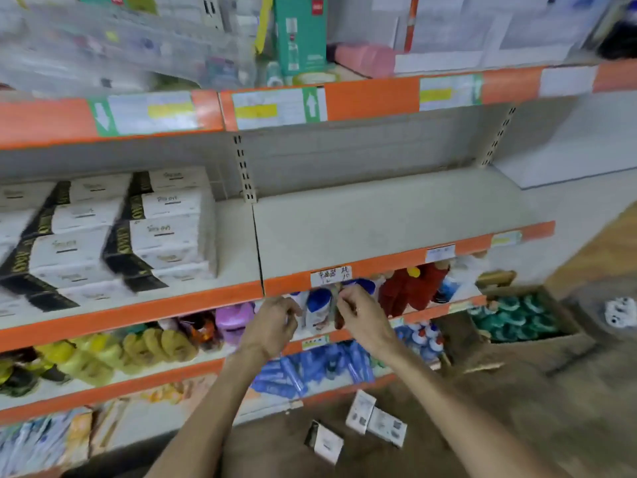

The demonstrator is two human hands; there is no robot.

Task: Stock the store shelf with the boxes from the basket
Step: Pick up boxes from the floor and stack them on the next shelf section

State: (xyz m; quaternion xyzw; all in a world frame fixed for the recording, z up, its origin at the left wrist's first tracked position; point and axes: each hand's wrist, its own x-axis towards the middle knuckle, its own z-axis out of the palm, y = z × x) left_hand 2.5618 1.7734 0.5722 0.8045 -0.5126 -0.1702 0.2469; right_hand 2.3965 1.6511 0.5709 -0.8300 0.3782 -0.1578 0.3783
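- Store shelving with orange front edges fills most of the frame, and a brown floor (517, 426) shows at the lower right; the whole view is blurred.
- The middle shelf (396, 215) runs across the centre of the frame as a pale grey board.
- Stacked boxes (165, 229), white with black and gold bands, stand in rows on that shelf at the left of the frame.
- Three loose boxes (360, 410), small and white, lie on the floor at the lower centre, below the forearms; two touch each other and the third lies just to their left.
- The left hand (272, 326) is raised in front of the shelf below, just under the orange edge, fingers curled inward; I cannot tell whether it holds anything.
- The right hand (362, 315) is just beside it, fingertips drawn together as if pinching; what they hold, if anything, is too blurred to tell.
- A handwritten label (331, 276) sits on the orange edge just above both hands.
- A white bottle (319, 310) with a blue cap stands between the hands, with a red soft toy (410, 288) to its right.
- A cardboard carton (537, 336) of green items rests on the floor at the right.
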